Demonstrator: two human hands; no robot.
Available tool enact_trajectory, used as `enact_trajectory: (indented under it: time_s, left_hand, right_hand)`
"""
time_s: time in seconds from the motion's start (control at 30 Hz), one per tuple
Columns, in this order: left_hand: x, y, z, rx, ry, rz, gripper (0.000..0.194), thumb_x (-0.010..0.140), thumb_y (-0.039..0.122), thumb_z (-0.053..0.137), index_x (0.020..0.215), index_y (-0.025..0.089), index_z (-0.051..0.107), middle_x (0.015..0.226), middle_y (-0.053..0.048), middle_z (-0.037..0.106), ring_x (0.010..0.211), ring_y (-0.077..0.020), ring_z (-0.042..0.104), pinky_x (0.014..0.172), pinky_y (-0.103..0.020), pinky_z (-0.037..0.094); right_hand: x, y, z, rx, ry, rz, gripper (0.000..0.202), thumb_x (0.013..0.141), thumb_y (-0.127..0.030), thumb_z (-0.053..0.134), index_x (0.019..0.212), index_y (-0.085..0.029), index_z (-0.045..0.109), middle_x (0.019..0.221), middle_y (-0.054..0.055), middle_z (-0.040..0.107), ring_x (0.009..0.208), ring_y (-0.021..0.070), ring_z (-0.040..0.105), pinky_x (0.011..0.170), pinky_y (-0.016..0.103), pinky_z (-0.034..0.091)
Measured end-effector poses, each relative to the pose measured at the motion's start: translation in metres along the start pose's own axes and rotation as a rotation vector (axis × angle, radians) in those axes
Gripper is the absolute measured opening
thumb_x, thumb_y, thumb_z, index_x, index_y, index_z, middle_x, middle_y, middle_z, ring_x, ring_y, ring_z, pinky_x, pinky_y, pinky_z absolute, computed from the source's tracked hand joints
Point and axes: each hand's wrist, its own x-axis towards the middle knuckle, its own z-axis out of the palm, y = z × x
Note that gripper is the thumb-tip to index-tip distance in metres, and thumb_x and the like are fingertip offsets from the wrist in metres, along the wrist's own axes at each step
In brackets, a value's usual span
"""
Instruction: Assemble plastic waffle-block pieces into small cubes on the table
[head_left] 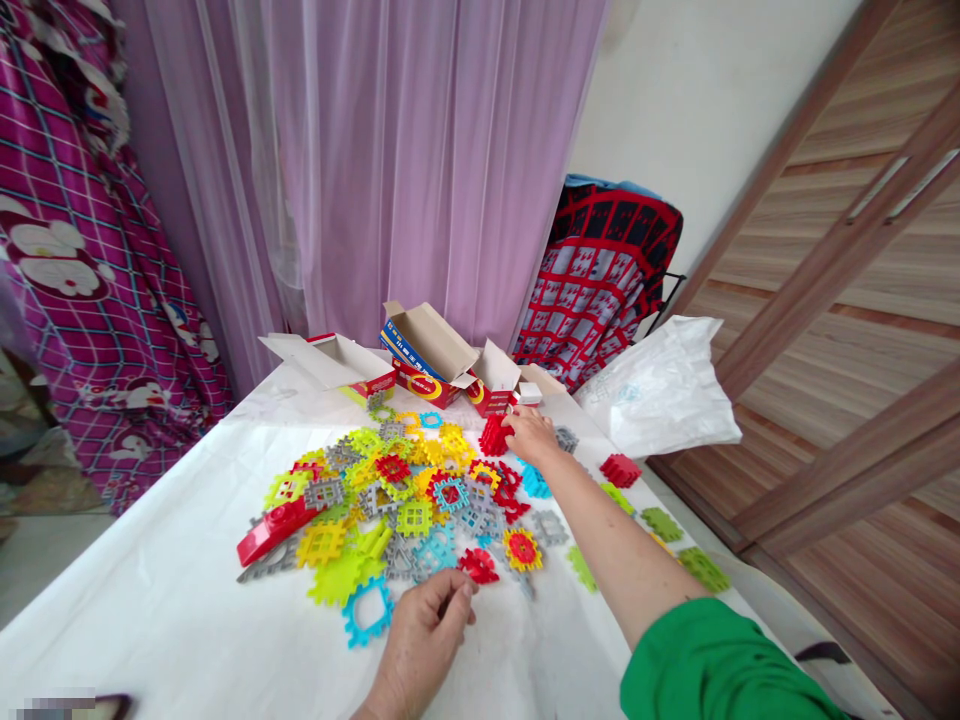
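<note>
My right hand [531, 437] reaches across the table, its fingers closed on the edge of a stack of red interlocking toy tiles [494, 436]. Close beside that hand are a blue tile stack [535, 481] and some grey tiles [565, 439]. Nearer the front, my left hand [427, 632] has its fingers curled in towards the thumb; whatever they hold, if anything, is hidden. Just beyond its fingertips lies a red toy piece [478, 566]. A light-blue square frame tile [368, 612] rests to its left. A mixed heap of coloured tiles [414, 518] spreads ahead of it.
Opened cardboard boxes [427, 345] stand along the back edge of the white-covered table [150, 590]. A white plastic bag [660, 395] lies at the right back. Red tiles [620, 470] and green tiles [703, 569] sit along the right edge. A long red piece [274, 530] borders the heap.
</note>
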Motion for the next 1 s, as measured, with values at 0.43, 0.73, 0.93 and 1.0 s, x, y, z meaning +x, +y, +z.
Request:
enact_trajectory:
  time_s: [0.43,0.73,0.93,1.0]
  left_hand:
    - [0.0008,-0.0044,0.0003,-0.011,-0.002,-0.005,0.040,0.081,0.058,0.048,0.075,0.020,0.060,0.062,0.000,0.062,0.052,-0.0125,0.053,0.053,-0.023,0.039]
    - [0.0006,-0.0046,0.0001,-0.008,0.008,0.000,0.038,0.081,0.056,0.050,0.074,0.020,0.061,0.061,0.000,0.063,0.051,-0.0127,0.054,0.052,-0.023,0.040]
    - [0.0016,-0.0055,0.0002,0.004,0.010,0.011,0.036,0.082,0.053,0.049,0.074,0.020,0.061,0.061,0.000,0.064,0.051,-0.0127,0.054,0.052,-0.023,0.040]
    - [0.0016,-0.0047,0.0002,0.006,0.011,0.016,0.036,0.082,0.053,0.049,0.073,0.020,0.060,0.061,0.000,0.064,0.051,-0.0126,0.054,0.052,-0.023,0.040]
  right_hand:
    - [-0.0002,-0.0027,-0.0026,-0.001,-0.015,-0.016,0.033,0.080,-0.019,0.056,0.109,-0.030,0.067,0.141,0.005,0.047,0.129,0.0237,0.038,0.100,0.041,0.032]
    - [-0.0004,-0.0040,-0.0046,0.002,-0.026,-0.023,0.035,0.079,-0.019,0.055,0.111,-0.029,0.066,0.142,0.004,0.046,0.129,0.0234,0.038,0.101,0.041,0.031]
    - [-0.0008,-0.0053,-0.0056,0.002,-0.024,-0.033,0.034,0.079,-0.021,0.055,0.110,-0.029,0.066,0.138,0.004,0.049,0.126,0.0243,0.040,0.098,0.040,0.033]
    - [-0.0011,-0.0062,-0.0059,0.002,-0.021,-0.034,0.032,0.080,-0.022,0.055,0.110,-0.029,0.067,0.137,0.004,0.049,0.126,0.0245,0.040,0.098,0.040,0.033]
